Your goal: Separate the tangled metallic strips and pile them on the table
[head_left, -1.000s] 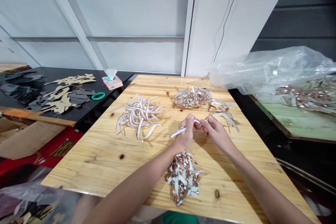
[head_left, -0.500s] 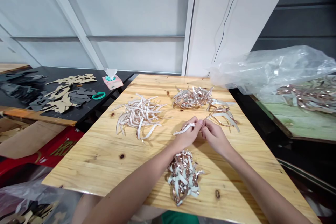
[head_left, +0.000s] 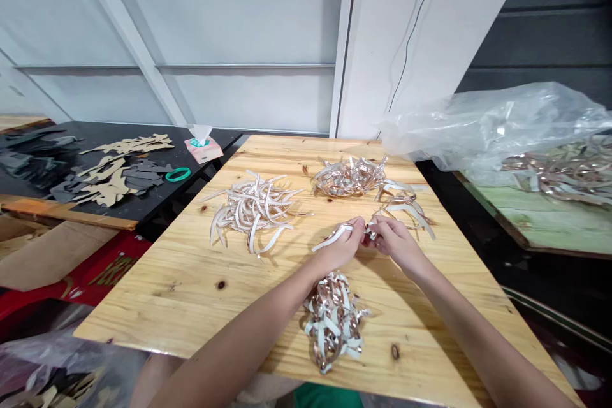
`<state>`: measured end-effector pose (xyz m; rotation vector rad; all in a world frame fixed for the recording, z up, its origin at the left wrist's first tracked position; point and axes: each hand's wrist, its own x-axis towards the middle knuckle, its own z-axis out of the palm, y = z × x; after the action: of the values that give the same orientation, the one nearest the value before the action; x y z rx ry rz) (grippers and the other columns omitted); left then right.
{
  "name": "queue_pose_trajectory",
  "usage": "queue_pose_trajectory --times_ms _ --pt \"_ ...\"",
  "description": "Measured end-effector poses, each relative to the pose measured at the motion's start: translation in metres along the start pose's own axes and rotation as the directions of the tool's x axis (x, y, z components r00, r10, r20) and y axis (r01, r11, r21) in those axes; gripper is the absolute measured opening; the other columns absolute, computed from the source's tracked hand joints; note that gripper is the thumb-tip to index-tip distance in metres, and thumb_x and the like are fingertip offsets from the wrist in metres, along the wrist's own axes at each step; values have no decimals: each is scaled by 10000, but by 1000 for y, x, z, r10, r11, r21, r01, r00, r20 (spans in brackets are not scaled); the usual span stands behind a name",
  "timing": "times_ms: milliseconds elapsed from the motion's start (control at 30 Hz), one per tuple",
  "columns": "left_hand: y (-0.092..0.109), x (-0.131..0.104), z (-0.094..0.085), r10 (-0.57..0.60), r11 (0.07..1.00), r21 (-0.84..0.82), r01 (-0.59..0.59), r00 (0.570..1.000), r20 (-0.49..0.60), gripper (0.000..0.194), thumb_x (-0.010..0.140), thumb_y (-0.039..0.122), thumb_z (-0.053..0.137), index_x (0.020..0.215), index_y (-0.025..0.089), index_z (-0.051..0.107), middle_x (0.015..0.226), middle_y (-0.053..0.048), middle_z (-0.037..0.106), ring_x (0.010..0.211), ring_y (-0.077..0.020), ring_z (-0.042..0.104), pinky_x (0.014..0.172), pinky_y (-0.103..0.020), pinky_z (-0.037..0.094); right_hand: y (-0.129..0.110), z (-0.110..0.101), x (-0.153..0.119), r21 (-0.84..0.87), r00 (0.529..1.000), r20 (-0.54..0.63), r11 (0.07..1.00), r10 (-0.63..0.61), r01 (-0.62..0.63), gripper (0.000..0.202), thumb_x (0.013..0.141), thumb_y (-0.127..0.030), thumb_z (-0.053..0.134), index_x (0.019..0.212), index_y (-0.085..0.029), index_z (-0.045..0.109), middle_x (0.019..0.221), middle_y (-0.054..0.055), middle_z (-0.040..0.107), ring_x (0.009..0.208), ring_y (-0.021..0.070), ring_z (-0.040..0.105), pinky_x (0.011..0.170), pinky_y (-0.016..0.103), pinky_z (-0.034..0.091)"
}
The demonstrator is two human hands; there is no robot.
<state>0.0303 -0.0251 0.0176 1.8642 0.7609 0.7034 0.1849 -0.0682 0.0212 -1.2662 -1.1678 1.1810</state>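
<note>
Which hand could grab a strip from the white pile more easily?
Probably the left hand: it is nearer the white pile, though it holds a strip. The right hand is farther away.

Bright, even light, soft shadows, slight blur around the hands (head_left: 366,239).

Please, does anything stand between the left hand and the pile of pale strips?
Nothing visible stands between the left hand and the pale strips; the held strip merely sticks out on that side.
</note>
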Motion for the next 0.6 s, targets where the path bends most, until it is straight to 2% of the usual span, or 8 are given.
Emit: queue_pose_trajectory --times_ms 100,233,300,433,533,600 --pt "2 0 -1 -17 998 -67 20 999 36 525 1035 519 210 763 199 525 828 -29 647 842 -177 605 882 -294 457 -3 0 0 96 997 -48 993 67 -63 217 800 -286 562 603 -201 529 467 -23 520 435 99 327 437 247 195" --pt "5 0 -2 62 985 -164 -53 997 54 549 1039 504 204 781 197 579 837 -32 653 865 -180 612 927 -287 445 -9 1 -3 227 989 -82 969 123 -102 220 798 -287 567 603 -186 552 482 0 555 420 86 301 415 239 177" --pt "4 1 -1 83 980 -186 -74 996 40 546 1038 502 225 782 194 596 837 -33 656 859 -182 610 928 -290 443 -10 1 -3 307 987 -76 945 143 -113 233 796 -262 557 578 -183 533 449 -20 486 405 75 266 399 229 181" --pt "-1 5 1 109 962 -251 -104 994 7 526 1032 504 274 782 182 605 830 -41 665 847 -187 615 912 -302 457 -9 0 1 570 974 -81 812 214 -131 258 762 -177 568 544 -202 431 435 -89 282 384 59 212 367 203 238" --pt "-7 9 5 108 935 -339 -99 994 10 510 1019 529 298 808 178 603 849 -49 680 830 -186 623 880 -305 482 -6 -4 6 702 963 -82 701 257 -127 277 752 -145 572 566 -212 378 461 -100 267 376 50 201 342 189 251" --pt "-10 10 6 90 930 -359 -80 996 12 501 1009 545 322 820 177 606 844 -51 681 805 -185 623 841 -306 497 -4 -9 10 738 961 -103 668 257 -99 292 753 -143 568 585 -217 341 474 -103 265 374 46 203 341 176 265"
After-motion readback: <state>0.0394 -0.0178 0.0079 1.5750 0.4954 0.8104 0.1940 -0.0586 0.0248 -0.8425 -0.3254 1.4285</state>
